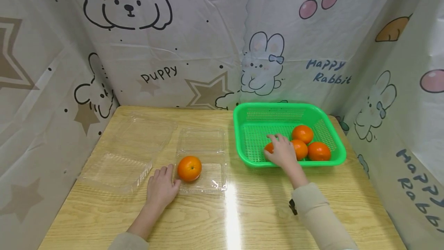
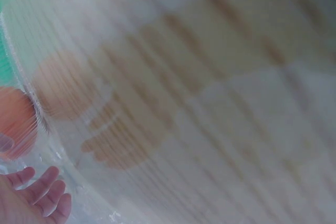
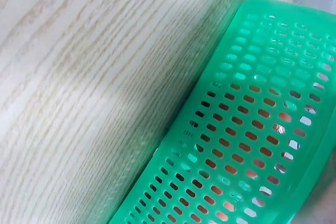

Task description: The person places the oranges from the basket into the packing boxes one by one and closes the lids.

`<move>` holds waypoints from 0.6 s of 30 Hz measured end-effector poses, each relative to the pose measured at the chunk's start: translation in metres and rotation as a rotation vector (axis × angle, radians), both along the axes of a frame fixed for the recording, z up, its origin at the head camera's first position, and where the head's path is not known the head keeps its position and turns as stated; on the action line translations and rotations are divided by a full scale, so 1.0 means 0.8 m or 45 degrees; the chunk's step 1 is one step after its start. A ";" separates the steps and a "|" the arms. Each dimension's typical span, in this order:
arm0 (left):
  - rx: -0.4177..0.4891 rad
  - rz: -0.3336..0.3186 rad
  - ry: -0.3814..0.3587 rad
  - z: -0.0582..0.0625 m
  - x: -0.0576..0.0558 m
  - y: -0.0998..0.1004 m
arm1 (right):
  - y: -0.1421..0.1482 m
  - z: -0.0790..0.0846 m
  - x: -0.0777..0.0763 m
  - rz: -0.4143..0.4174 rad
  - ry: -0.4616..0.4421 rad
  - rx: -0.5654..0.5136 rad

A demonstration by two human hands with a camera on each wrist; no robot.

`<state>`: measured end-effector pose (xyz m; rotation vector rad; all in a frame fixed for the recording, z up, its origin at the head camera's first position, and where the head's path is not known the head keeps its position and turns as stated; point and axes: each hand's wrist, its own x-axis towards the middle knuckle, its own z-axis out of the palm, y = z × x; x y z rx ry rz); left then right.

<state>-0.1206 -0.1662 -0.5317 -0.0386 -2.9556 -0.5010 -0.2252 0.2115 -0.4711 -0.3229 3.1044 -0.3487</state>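
In the head view my right hand [image 1: 283,152] reaches into the green plastic basket [image 1: 289,106]. Its fingers and thumb curl round an orange [image 1: 269,149] at the basket's front side, which the hand partly covers. My left hand [image 1: 162,186] lies at the left edge of a small clear plastic box [image 1: 212,176], fingers loosely extended and holding nothing. Inside that box sits one orange [image 1: 189,168], beside the left fingers. The left wrist view shows the left hand's spread fingers [image 2: 50,192] near the orange [image 2: 18,124]. In the right wrist view, the basket's slotted side [image 3: 236,129] hides the right hand's grasp.
Three more oranges rest in the basket, among them one at the right [image 1: 319,151]. Left of the small box lies a larger open clear plastic container [image 1: 118,169]. Printed cloth [image 1: 204,49] walls in the wooden table [image 1: 194,223] at the back and sides.
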 end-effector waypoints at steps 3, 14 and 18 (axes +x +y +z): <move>-0.003 -0.002 0.007 -0.001 0.000 -0.001 | 0.002 0.003 0.000 -0.003 -0.025 0.005; -0.004 -0.002 0.014 -0.001 0.001 -0.001 | 0.007 0.011 0.001 -0.024 -0.146 0.034; -0.003 -0.002 0.011 -0.001 0.000 0.000 | 0.008 0.013 0.000 -0.014 -0.189 0.033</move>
